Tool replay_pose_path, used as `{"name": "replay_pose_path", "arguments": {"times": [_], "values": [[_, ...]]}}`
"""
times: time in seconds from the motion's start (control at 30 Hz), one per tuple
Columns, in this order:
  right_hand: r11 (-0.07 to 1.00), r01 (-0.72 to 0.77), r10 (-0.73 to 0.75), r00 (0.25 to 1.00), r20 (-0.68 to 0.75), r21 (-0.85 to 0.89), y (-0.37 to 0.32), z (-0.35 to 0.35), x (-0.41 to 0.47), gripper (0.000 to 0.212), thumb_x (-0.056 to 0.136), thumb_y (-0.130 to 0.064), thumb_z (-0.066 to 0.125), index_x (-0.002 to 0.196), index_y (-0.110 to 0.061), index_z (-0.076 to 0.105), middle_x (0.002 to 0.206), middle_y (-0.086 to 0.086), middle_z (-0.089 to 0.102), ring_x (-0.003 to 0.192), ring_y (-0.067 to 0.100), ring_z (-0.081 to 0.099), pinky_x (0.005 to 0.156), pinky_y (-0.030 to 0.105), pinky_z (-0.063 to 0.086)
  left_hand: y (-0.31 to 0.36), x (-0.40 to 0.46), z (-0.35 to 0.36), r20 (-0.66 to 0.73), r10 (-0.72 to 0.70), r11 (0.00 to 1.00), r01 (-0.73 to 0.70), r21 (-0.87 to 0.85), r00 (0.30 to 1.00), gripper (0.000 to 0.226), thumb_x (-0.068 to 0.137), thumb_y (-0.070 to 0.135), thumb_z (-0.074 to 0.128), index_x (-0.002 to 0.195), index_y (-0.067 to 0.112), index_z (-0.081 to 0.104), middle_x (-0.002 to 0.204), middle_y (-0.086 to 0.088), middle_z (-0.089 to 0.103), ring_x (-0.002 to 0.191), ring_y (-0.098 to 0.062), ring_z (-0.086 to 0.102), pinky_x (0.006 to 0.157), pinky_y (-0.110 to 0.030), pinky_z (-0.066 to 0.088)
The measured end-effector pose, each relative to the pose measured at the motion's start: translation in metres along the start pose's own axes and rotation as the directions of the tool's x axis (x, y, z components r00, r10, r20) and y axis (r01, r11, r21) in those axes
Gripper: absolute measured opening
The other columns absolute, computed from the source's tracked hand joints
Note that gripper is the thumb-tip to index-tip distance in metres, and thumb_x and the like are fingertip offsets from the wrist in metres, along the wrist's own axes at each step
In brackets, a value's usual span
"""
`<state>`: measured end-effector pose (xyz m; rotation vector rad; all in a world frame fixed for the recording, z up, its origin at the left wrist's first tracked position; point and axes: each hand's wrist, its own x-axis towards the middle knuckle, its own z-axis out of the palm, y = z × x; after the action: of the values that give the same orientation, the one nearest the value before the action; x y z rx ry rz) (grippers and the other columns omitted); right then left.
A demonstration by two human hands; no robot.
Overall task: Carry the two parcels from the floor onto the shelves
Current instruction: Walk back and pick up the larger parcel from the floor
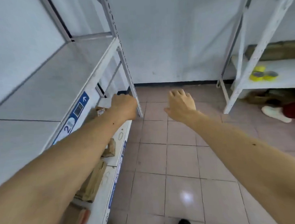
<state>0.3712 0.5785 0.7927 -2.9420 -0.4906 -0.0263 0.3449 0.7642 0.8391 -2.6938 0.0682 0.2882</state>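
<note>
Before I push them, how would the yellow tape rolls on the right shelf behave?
The yellow tape rolls look like hollow rings, so probably light. They seem to lie flat on the shelf, so they would likely slide, not roll. One seems stacked on another, so a push might knock it off.

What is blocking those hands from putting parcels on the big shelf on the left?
Nothing visible. Both the left hand and right hand are empty, and the upper shelf looks bare and open at the front. Brown parcels already crowd the lower level.
</note>
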Motion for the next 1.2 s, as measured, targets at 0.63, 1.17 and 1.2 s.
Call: {"name": "replay_pose_path", "arguments": {"times": [0.63, 1.17, 1.2], "values": [[0.732, -0.679, 0.659, 0.689, 0.302, -0.05, 0.237, 0.237, -0.356, 0.047, 0.092, -0.038, 0.058, 0.127, -0.009, 0.046, 0.133, 0.009, 0.055, 0.127, 0.031, 0.045, 0.097, 0.04, 0.041, 0.429, -0.082, 0.19, 0.246, 0.71, 0.692, -0.718, -0.075, 0.66, 0.034, 0.089, 0.032, 0.055, 0.117, 0.015, 0.065, 0.116, -0.006, 0.068, 0.109, -0.026, 0.064, 0.074, -0.028, 0.039], [0.655, -0.752, 0.661, 0.522, 0.539, -0.075, 0.386, 0.462, -0.625, 0.06, 0.086, -0.04, 0.06, 0.138, -0.016, 0.043, 0.138, 0.005, 0.052, 0.127, 0.03, 0.045, 0.099, 0.042, 0.04, 0.738, -0.288, 0.418, 0.68, 0.617, 0.778, -0.441, -0.448, 0.396, 0.062, 0.087, 0.054, 0.051, 0.137, 0.018, 0.051, 0.136, -0.007, 0.056, 0.123, -0.026, 0.054, 0.095, -0.032, 0.045], [0.653, -0.754, 0.658, 0.518, 0.546, -0.072, 0.389, 0.478, -0.631, 0.06, 0.086, -0.04, 0.06, 0.139, -0.017, 0.043, 0.139, 0.005, 0.051, 0.128, 0.03, 0.045, 0.099, 0.042, 0.04, 0.747, -0.295, 0.437, 0.7, 0.606, 0.787, -0.409, -0.462, 0.377, 0.065, 0.086, 0.056, 0.051, 0.138, 0.017, 0.051, 0.138, -0.008, 0.055, 0.124, -0.026, 0.054, 0.098, -0.033, 0.045]]}}
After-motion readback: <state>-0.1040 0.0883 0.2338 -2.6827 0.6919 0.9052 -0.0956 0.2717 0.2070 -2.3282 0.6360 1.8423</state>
